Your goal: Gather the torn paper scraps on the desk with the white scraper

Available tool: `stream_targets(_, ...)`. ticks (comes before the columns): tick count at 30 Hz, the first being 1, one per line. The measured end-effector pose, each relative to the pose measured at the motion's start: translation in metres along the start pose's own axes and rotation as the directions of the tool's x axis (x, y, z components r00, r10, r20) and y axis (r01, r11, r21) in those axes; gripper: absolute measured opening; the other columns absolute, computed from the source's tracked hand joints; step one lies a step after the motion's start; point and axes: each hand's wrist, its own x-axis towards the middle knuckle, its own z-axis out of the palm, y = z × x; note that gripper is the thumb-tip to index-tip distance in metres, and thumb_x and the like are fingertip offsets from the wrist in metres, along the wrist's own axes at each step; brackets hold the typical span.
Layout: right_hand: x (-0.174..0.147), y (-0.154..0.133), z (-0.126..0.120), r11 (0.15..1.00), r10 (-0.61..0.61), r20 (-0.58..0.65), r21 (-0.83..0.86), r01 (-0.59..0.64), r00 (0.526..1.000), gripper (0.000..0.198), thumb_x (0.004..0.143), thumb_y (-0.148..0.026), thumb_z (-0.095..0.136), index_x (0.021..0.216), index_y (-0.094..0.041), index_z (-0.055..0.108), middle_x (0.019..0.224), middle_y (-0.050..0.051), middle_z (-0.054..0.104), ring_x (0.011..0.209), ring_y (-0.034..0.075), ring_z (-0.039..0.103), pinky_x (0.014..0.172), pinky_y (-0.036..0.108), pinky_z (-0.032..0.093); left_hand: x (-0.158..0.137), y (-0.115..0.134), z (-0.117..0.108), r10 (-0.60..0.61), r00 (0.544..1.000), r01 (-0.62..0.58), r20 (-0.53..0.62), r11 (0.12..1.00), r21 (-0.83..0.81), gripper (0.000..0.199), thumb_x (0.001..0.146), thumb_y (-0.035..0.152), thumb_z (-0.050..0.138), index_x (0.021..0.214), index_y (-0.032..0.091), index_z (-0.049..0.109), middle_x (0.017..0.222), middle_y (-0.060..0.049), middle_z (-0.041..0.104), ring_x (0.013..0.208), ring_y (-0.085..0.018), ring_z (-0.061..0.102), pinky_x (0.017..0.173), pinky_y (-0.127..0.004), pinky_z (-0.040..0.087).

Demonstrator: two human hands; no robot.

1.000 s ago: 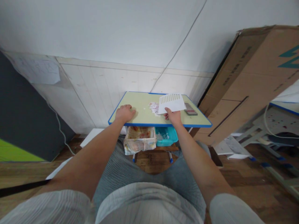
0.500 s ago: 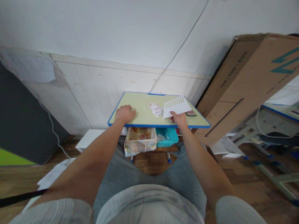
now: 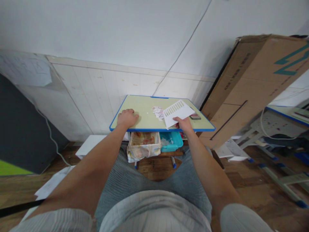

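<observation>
My right hand [image 3: 182, 123] pinches the near edge of a white card with a row of slots [image 3: 177, 112], thumb on top. The card is tilted over the right part of a small pale yellow desk [image 3: 145, 120] with a blue rim. Just left of the card lies a small heap of crumpled paper scraps [image 3: 157, 112], partly covered by its edge. My left hand [image 3: 127, 118] rests on the left part of the desktop, fingers slightly bent, thumb apart, holding nothing. Right of the card is a dark flat object [image 3: 196, 116], blurred over.
Below the desktop sit a cloth-lined basket [image 3: 145, 149] and a turquoise bin [image 3: 175, 141] with whitish bits. A tall cardboard box [image 3: 241, 83] leans close to the desk's right side. A white panelled wall [image 3: 108, 83] stands behind, with a grey cable [image 3: 180, 54] across it.
My right hand has brought the card slightly left and nearer the desk's front edge, turning it a little. My left hand stays on the desktop. The whole view has shifted slightly.
</observation>
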Motion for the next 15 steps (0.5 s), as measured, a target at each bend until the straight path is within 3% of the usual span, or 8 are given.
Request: stream_targets(15,-0.0001,0.0012,-0.0037,0.998,-0.006,0.011,0.059,0.006,1.0,0.027,0.071,-0.038,0.088,0.083,-0.027,0.067,0.06,0.0,0.068,0.05,0.021,0.058,0.045,0.033,0.049,-0.0006,-0.0002,0.0009,0.003,1.0,-0.003,-0.011,1.0,-0.018,0.06,0.11,0.048,0.052,0.154,0.015,0.076,0.167,-0.024,0.074,0.155,-0.042,0.065,0.129,-0.055,0.051)
